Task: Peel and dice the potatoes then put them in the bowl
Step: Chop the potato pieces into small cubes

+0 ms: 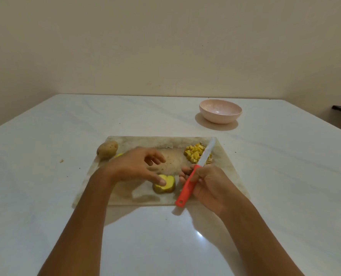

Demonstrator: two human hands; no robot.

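- potato half (164, 185), skin on its sides and yellow cut face up, lies on the near part of the cutting board (145, 141), at about 6 o'clock from the board's middle.
- left hand (133, 166) reaches in from 9 o'clock of the half; its thumb tip rests on the cut face, and the other fingers are spread and relaxed above the board, holding nothing.
- right hand (207, 186) sits just beside the half at 3 o'clock, fingers curled round the red handle of the knife (196, 168).
- the knife's white blade points to about 1 o'clock and passes over the right edge of the diced potato (195, 153); whether it touches the cubes cannot be told.
- the diced potato is heaped at about 1 o'clock from the half, in the board's far right corner.
- a whole unpeeled potato (107, 149) sits at the board's far left corner, at 10 o'clock from the half, with a small yellow piece (118, 155) just beside it, mostly hidden by the left hand.
- pink bowl (220, 111) stands upright on the white table (66, 116), beyond the board at about 1 o'clock, well apart from the half.
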